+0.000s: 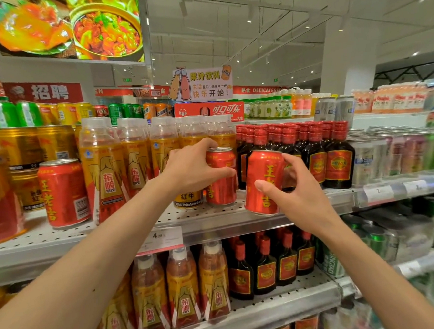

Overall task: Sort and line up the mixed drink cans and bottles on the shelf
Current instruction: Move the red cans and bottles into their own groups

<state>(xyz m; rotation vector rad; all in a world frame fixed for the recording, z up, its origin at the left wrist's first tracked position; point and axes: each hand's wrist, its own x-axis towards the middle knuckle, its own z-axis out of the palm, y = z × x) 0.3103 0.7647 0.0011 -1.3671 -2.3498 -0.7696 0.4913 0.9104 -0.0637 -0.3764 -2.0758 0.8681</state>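
On the middle shelf [128, 228], my left hand [190, 168] grips a red herbal-tea can [222, 187] that stands upright beside a gold can [187, 199] partly hidden behind the hand. My right hand [296, 197] holds a second red can [264, 181] tilted at the shelf's front edge, in front of the dark red-capped bottles [337, 157]. A third red can [62, 191] stands alone at the left. Yellow-and-red energy-drink bottles [104, 168] fill the row between.
Gold cans [22, 148] are stacked at the far left. Pale cans [378, 154] crowd the right section. Lower shelf holds more energy bottles [183, 288] and dark bottles [265, 268]. A price tag [162, 239] hangs on the shelf edge. Top shelf carries mixed cans and juice bottles.
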